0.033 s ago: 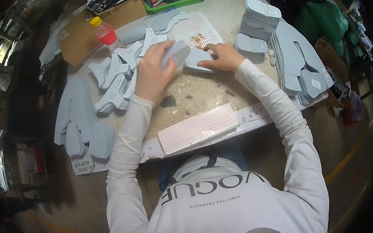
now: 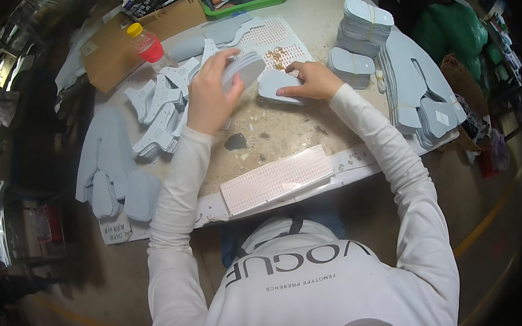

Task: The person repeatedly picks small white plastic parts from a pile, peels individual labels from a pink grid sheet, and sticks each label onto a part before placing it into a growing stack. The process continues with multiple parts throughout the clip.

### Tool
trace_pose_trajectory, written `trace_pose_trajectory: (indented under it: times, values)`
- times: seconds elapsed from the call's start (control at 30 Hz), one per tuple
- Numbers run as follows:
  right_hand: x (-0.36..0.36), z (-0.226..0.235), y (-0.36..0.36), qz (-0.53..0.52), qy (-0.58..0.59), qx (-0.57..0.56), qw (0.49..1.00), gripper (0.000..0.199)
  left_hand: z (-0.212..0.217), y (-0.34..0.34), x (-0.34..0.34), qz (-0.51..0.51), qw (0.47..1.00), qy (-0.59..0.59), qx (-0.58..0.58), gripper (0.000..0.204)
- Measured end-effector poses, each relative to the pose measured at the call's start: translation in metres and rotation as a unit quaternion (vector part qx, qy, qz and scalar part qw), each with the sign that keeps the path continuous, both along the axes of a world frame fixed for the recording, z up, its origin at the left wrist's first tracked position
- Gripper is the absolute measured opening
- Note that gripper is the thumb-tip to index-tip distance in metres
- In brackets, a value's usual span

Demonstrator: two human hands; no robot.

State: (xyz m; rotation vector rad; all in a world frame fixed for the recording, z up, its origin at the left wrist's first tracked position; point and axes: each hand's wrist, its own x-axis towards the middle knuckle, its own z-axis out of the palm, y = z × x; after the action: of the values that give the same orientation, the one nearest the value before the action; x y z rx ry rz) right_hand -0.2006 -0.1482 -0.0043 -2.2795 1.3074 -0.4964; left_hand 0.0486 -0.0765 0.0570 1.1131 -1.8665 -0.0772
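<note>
My left hand (image 2: 213,96) is closed round a small tilted stack of light-grey, rounded flat pieces (image 2: 246,67), raised above the table. To its right, my right hand (image 2: 316,80) grips a second stack of similar grey pieces (image 2: 275,85) near the tabletop, thumb on the near side. Both stacks are close together, their edges a little apart. Beyond them a sheet of small red-printed labels (image 2: 286,33) lies flat, with a heap of tan rubber bands (image 2: 277,56) on it. Several curved, perforated grey pieces (image 2: 163,129) lie in piles beside my left hand.
Banded stacks of rounded pieces (image 2: 362,25) stand at the right, near larger grey panels (image 2: 401,90). More panels (image 2: 103,152) lie at the left. A label sheet (image 2: 277,179) rests on the near edge. Farther back are a bottle (image 2: 147,44), a cardboard box (image 2: 118,48) and a green tray (image 2: 249,4).
My left hand has shifted slightly left with its stack, whose separate layers now show more sharply. My right hand and its stack have hardly moved.
</note>
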Motion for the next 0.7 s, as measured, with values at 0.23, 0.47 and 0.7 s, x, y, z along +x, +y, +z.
trace_pose_trajectory:
  times: [0.23, 0.47, 0.7]
  values:
    - [0.001, 0.012, 0.046, 0.198, -0.145, 0.004, 0.969, 0.058, -0.011, -0.038, -0.026, -0.069, 0.99, -0.046, 0.115, 0.028]
    - [0.001, -0.006, 0.062, 0.013, -0.267, -0.164, 0.949, 0.068, -0.057, -0.009, -0.021, -0.177, 0.932, 0.12, 0.292, 0.058]
    - [0.024, -0.021, 0.077, -0.068, -0.5, 0.259, 0.824, 0.088, -0.083, 0.014, -0.028, -0.137, 0.969, 0.067, 0.197, 0.091]
